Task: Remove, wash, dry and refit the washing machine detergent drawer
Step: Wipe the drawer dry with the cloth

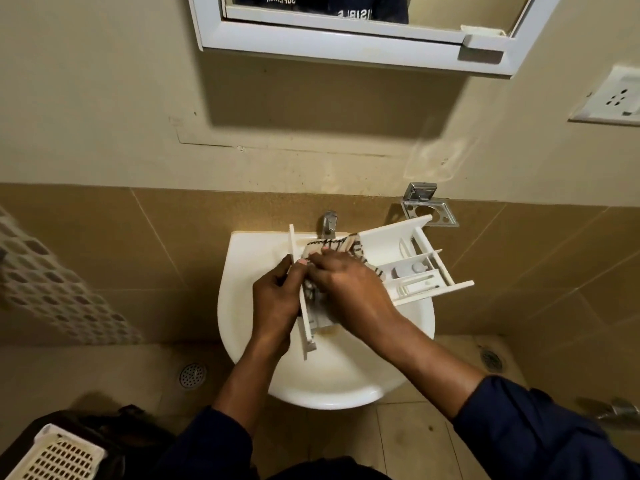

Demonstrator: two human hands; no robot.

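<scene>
Left hand [273,299]: fingers curled round the outer side of a white drawer part [306,327], thumb up near its top edge; part held on edge over the bowl.
Right hand [349,292]: fingers bent over a striped cloth [329,244], gripping it and pressing it against the inner side of the drawer part.
Sleeves [540,431]: dark blue, ending short of both wrists.
Drawer [412,258]: white, compartments facing up, lying tilted across the back right rim of the sink; touching the cloth at its left end, right end jutting past the rim.
Sink [242,251]: white, fixed to the wall, rounded front edge toward the person.
Tap [329,223]: at the middle of the back rim, just behind the cloth.
Holder [427,206]: chrome, on the wall just behind the drawer's far corner.
Walls: tan tiles low, cream paint above; mirror cabinet [346,39] overhead, socket [616,98] on the right.
Floor: tiled, a round drain [192,375] left of the sink; a pale basket [59,455] at the lower left.
Open room: near half of the bowl below the wrists; left rim beside the left hand.
</scene>
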